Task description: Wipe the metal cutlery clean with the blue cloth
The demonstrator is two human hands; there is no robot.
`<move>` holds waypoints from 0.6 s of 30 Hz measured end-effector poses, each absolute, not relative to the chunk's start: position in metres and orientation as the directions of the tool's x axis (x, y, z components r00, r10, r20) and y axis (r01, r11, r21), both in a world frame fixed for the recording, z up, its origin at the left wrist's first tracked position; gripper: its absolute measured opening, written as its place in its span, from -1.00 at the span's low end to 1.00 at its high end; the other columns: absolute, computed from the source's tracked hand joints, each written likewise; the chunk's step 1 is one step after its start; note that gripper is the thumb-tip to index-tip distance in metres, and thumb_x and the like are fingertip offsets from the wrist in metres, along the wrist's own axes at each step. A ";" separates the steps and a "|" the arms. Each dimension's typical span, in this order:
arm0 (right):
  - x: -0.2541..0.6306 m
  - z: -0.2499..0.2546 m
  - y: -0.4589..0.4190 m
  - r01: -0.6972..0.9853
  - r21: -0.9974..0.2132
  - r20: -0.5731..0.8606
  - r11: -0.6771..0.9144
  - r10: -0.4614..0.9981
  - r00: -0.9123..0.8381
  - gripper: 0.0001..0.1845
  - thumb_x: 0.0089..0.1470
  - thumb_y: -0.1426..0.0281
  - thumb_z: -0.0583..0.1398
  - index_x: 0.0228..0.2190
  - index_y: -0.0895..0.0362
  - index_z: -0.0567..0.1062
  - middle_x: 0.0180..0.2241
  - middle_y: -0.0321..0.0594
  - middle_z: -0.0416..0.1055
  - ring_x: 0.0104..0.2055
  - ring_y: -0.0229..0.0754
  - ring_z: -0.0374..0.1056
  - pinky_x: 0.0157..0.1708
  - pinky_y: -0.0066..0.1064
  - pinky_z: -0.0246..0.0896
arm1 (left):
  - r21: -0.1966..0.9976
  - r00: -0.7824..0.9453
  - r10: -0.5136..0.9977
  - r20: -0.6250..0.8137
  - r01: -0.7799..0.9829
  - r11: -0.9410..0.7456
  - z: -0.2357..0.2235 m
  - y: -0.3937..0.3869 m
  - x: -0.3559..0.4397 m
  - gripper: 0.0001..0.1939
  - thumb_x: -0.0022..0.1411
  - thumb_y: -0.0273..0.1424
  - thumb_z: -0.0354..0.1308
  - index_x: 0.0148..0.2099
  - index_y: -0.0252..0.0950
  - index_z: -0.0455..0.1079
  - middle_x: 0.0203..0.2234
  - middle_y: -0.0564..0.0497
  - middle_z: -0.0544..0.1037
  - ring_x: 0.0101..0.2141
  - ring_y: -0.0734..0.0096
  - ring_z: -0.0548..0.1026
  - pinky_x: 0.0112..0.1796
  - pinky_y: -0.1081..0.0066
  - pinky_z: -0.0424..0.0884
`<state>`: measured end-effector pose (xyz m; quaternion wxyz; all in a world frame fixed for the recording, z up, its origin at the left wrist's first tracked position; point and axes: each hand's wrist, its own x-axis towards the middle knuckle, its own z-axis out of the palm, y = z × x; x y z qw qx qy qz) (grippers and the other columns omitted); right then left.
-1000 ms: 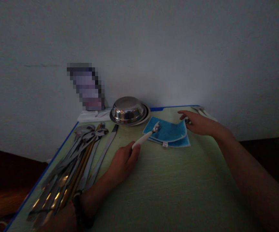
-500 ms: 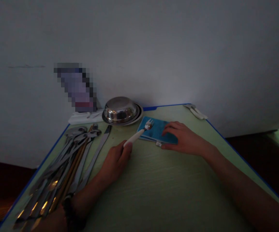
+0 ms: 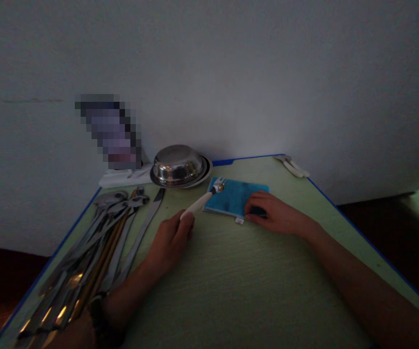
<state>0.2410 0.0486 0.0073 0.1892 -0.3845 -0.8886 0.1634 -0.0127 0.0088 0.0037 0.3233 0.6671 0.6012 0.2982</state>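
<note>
Head view: against a grey wall (image 3: 231,72), at a green table (image 3: 231,276), gripping a white-handled fork (image 3: 196,205) in the left hand (image 3: 171,237), tines (image 3: 221,183) over the blue cloth (image 3: 233,196); curling the right hand (image 3: 271,212) at its right edge, hold unclear. Could snag tines by lifting cloth unevenly.

One left hand (image 3: 171,238), one right hand (image 3: 278,214). One held white-handled fork (image 3: 197,204). One blue cloth (image 3: 231,196). One upturned metal bowl (image 3: 178,164). One wristband (image 3: 99,310). One table (image 3: 231,291). Piled cutlery (image 3: 74,279): many pieces, overlapping, exact number can't be told.
</note>
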 end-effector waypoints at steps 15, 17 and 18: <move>0.241 -0.008 0.061 0.662 -0.736 0.164 0.144 0.986 -0.032 -0.68 -0.17 0.27 0.21 -0.31 0.15 0.42 -0.29 -0.13 0.42 -0.23 -0.08 0.31 -0.19 -0.23 0.14 | 0.743 0.237 0.971 0.030 0.644 -0.180 0.001 0.007 -0.014 -0.63 0.26 -0.19 -0.25 -0.50 -0.26 0.15 -0.68 0.14 0.25 -0.63 0.48 0.25 -0.57 0.49 0.14; 0.223 -0.003 0.051 0.354 -0.934 0.043 0.040 0.999 0.002 -0.69 -0.19 0.23 0.22 -0.35 0.10 0.40 -0.42 -0.25 0.40 -0.36 -0.16 0.31 -0.33 -0.30 0.19 | 0.745 0.238 0.971 0.029 0.642 -0.180 0.002 0.007 -0.013 -0.63 0.27 -0.19 -0.27 -0.48 -0.26 0.14 -0.68 0.15 0.25 -0.63 0.48 0.26 -0.58 0.50 0.15; 0.213 -0.002 0.046 0.143 -0.989 -0.020 -0.022 1.000 0.018 -0.68 -0.20 0.21 0.22 -0.34 0.07 0.37 -0.45 -0.30 0.39 -0.42 -0.19 0.30 -0.40 -0.33 0.19 | 0.740 0.241 0.970 0.028 0.647 -0.182 0.002 0.007 -0.013 -0.63 0.28 -0.19 -0.29 -0.46 -0.26 0.15 -0.68 0.14 0.26 -0.63 0.47 0.27 -0.57 0.50 0.16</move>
